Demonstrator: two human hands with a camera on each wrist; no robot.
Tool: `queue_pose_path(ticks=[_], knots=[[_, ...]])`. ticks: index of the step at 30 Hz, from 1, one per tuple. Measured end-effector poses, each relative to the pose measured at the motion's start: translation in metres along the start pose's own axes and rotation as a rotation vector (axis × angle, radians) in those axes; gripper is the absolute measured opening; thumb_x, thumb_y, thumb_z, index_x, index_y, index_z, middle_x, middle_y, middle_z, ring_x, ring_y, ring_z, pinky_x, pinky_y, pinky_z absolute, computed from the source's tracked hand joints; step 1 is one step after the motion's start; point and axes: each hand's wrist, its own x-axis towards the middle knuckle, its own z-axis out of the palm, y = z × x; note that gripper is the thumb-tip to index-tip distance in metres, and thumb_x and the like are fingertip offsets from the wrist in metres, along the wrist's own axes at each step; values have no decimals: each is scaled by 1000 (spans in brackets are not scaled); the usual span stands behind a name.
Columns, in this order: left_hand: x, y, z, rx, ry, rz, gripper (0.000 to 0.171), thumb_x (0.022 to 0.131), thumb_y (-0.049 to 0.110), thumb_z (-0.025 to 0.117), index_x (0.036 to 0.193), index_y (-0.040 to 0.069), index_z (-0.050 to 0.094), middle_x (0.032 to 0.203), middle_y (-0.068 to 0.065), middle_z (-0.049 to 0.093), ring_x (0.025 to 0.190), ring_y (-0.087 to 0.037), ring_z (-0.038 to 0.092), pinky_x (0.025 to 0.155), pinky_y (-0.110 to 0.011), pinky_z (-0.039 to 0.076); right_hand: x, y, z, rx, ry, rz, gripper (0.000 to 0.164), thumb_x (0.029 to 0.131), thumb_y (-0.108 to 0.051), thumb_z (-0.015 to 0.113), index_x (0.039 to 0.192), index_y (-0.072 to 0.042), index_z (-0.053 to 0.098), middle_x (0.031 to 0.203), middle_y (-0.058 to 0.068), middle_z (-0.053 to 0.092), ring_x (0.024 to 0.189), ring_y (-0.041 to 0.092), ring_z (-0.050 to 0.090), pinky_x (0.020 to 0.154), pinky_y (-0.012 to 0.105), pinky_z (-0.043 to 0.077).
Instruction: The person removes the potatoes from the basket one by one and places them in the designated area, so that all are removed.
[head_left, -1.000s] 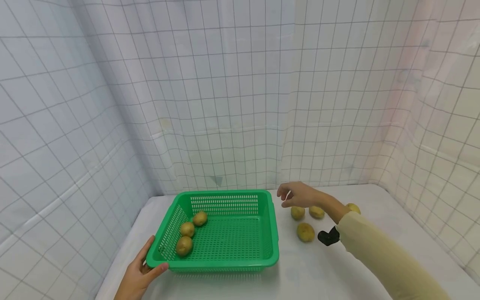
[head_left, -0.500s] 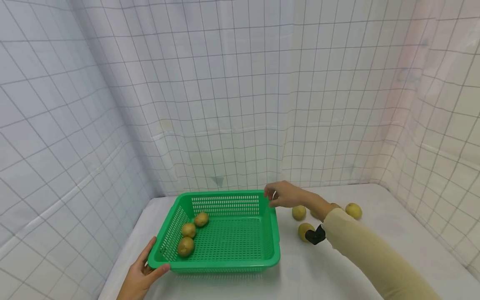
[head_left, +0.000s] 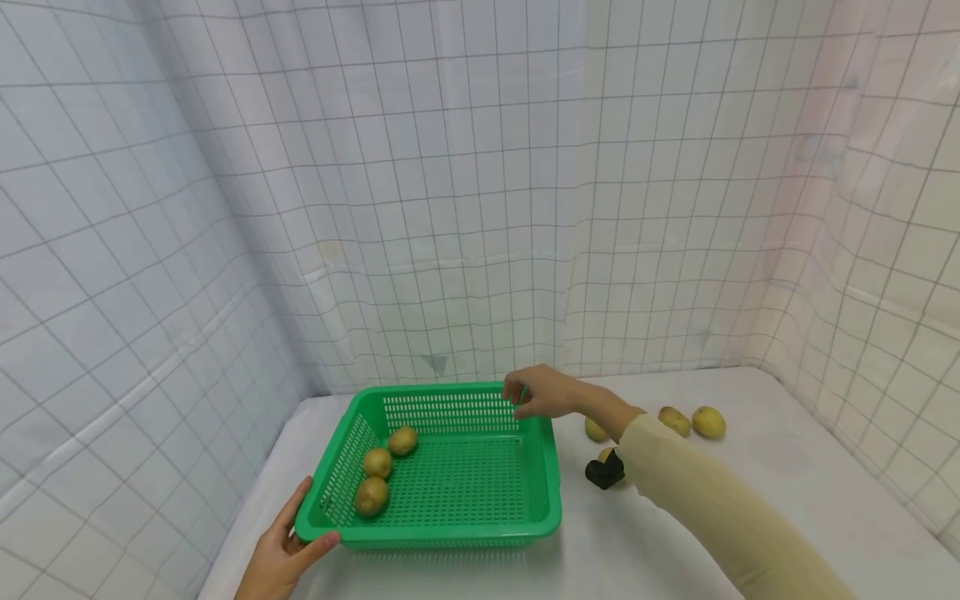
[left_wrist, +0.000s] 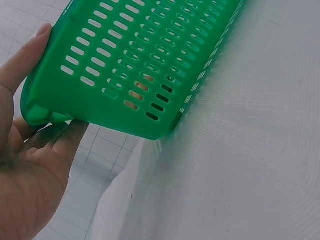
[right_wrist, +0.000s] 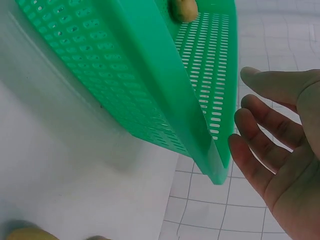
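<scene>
A green plastic basket with slotted walls stands on the white table. Three potatoes lie along its left side. At the near left corner my left hand grips the rim; in the left wrist view, the basket wall shows the thumb on one side of the lip and fingers curled beneath. My right hand hovers at the far right corner of the basket, fingers loosely bent and holding nothing. From the right wrist, this hand appears beside the rim with a gap between thumb and fingers.
Several more potatoes lie on the table to the right of the basket, partly hidden by the right forearm. A black device hangs by the right sleeve. A white gridded curtain encloses the back and sides.
My right hand has moved left from beside the potatoes to over the basket's far right corner. The left hand keeps its hold on the rim; the basket has barely shifted in view.
</scene>
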Motion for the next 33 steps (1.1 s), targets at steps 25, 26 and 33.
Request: queue_pose_path(ticks=[25,26,33], knots=[[-2,3,0,2,3,-13,95,102,15,70,167,10,1,168,-26,2,109,15,52,90,-21,53,44,-30,19,6,-56,-98,25,96,-7,76,119,-8,68,110,8,70,100,19,66,87,29,54],[-3,3,0,2,4,-11,95,102,14,70,167,10,2,168,-26,3,109,14,52,90,-21,53,45,-31,20,11,-61,-95,26,96,-6,76,120,-9,68,111,10,70,100,19,66,87,29,54],[-4,2,1,-8,4,-4,94,102,13,70,167,10,2,168,-26,4,111,13,52,90,-20,53,56,-35,28,62,-80,-91,29,96,-6,74,124,-8,66,118,18,68,106,27,66,89,31,54]])
